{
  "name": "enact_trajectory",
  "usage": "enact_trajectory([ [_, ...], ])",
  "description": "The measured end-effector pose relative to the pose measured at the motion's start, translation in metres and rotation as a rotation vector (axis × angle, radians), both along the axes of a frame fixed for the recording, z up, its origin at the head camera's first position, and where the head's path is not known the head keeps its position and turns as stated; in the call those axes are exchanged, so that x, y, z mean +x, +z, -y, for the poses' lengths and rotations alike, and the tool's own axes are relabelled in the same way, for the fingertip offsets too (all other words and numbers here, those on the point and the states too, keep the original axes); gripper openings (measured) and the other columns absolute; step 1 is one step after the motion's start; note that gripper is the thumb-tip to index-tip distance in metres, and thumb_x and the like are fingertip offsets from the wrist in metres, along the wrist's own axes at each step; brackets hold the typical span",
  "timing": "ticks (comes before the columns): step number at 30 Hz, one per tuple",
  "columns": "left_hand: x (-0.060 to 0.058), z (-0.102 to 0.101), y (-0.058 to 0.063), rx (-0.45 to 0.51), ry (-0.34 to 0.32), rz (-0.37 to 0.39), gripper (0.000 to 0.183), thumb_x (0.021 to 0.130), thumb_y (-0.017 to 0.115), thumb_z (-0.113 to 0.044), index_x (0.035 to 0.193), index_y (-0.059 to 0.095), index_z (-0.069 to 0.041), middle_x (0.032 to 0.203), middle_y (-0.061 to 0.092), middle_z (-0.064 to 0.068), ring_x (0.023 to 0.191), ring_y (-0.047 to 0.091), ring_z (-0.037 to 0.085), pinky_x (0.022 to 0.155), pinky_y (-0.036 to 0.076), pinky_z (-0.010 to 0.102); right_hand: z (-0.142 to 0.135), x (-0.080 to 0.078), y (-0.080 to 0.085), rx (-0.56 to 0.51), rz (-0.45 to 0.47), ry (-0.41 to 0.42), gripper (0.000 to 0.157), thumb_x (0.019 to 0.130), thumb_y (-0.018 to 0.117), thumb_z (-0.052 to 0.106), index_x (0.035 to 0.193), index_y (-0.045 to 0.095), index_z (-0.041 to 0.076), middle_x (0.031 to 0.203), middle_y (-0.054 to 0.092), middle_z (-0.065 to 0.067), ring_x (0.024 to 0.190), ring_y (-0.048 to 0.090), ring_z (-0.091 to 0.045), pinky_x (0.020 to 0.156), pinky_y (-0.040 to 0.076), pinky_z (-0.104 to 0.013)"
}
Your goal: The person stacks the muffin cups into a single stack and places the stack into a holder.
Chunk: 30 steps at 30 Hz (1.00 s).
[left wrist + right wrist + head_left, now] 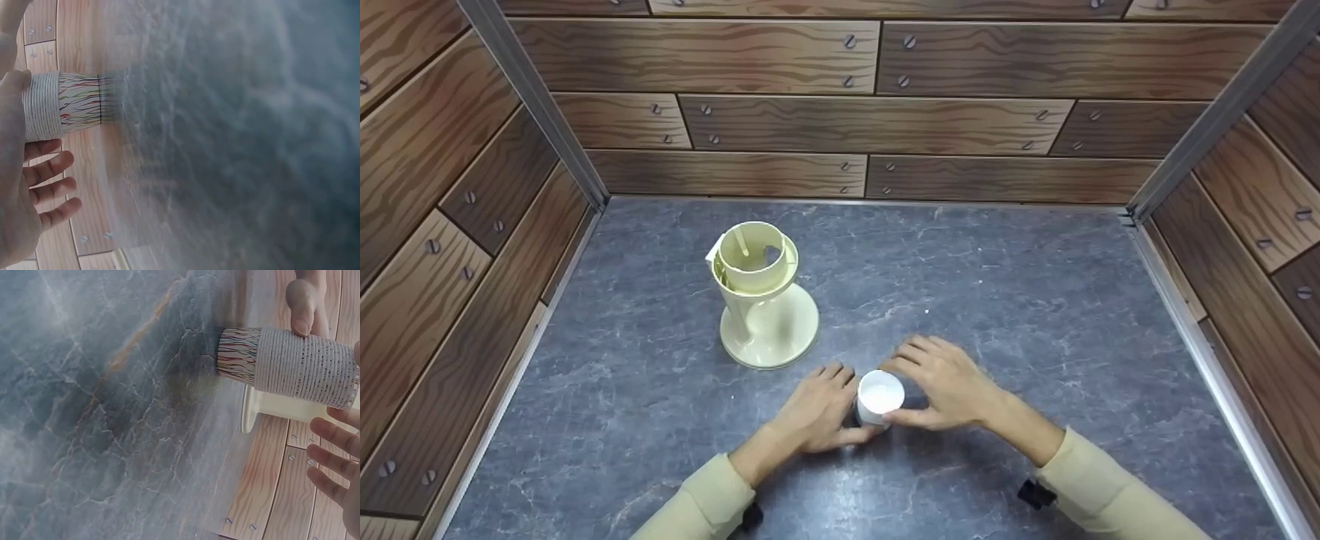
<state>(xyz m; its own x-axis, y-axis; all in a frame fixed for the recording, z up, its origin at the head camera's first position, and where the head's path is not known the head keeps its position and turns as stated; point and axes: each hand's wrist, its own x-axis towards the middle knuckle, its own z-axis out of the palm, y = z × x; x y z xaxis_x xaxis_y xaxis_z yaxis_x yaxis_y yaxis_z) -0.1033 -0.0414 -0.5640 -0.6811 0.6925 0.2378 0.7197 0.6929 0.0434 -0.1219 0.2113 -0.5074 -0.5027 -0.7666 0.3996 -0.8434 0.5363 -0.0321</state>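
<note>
A stack of nested paper cups (880,394) stands upright on the table between my hands. Thin coloured lines pattern the lowest cup, and many pale rims pile up above it in the right wrist view (306,365). My left hand (821,409) holds the stack from the left, thumb on the near side and index finger behind. From the right, my right hand (945,382) grips near the top rim between thumb and index finger, its other fingers spread apart. Behind and to the left is a pale yellow plastic stand (769,330) with a round base and open cylindrical top.
The dark marbled tabletop (1035,300) carries a few tiny white specks. Wood-patterned walls (877,124) enclose it at the back and both sides, with metal rails (1207,375) along the edges.
</note>
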Motion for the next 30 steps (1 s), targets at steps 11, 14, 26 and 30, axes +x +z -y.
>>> enact_trajectory([
  [11,-0.002,0.001,-0.005,0.017,-0.032,-0.09,0.072,0.088,0.063,-0.079,0.118,0.067,-0.014,0.105,0.069,0.001,0.098,0.063,0.019,0.082,0.055,0.034,-0.001,-0.001,-0.01,-0.066,-0.003,0.011,0.06,0.088,0.068,0.073,0.116,0.073,0.019,0.105,0.072,0.003,0.102,0.066,-0.017,0.084,0.057,-0.035],
  [14,-0.002,0.0,-0.006,0.014,-0.032,-0.104,0.073,0.085,0.064,-0.08,0.118,0.067,-0.015,0.105,0.069,0.001,0.098,0.063,0.019,0.081,0.056,0.034,-0.002,0.0,-0.012,-0.074,-0.001,0.008,0.062,0.088,0.066,0.074,0.116,0.073,0.019,0.105,0.072,0.003,0.102,0.067,-0.017,0.085,0.058,-0.035],
  [26,-0.002,-0.001,-0.004,-0.022,-0.019,-0.092,0.077,0.083,0.066,-0.081,0.123,0.067,-0.014,0.108,0.07,0.001,0.101,0.063,0.019,0.084,0.057,0.036,-0.002,0.001,-0.019,-0.087,0.022,-0.006,0.062,0.087,0.069,0.073,0.116,0.072,0.018,0.106,0.073,0.002,0.101,0.067,-0.017,0.088,0.058,-0.036],
  [30,-0.001,-0.001,-0.005,-0.023,-0.017,-0.086,0.077,0.084,0.066,-0.08,0.124,0.067,-0.014,0.108,0.07,0.001,0.101,0.062,0.019,0.084,0.056,0.035,-0.002,0.002,-0.021,-0.098,0.02,-0.006,0.062,0.087,0.069,0.072,0.115,0.072,0.017,0.106,0.073,0.001,0.101,0.067,-0.017,0.088,0.058,-0.037],
])
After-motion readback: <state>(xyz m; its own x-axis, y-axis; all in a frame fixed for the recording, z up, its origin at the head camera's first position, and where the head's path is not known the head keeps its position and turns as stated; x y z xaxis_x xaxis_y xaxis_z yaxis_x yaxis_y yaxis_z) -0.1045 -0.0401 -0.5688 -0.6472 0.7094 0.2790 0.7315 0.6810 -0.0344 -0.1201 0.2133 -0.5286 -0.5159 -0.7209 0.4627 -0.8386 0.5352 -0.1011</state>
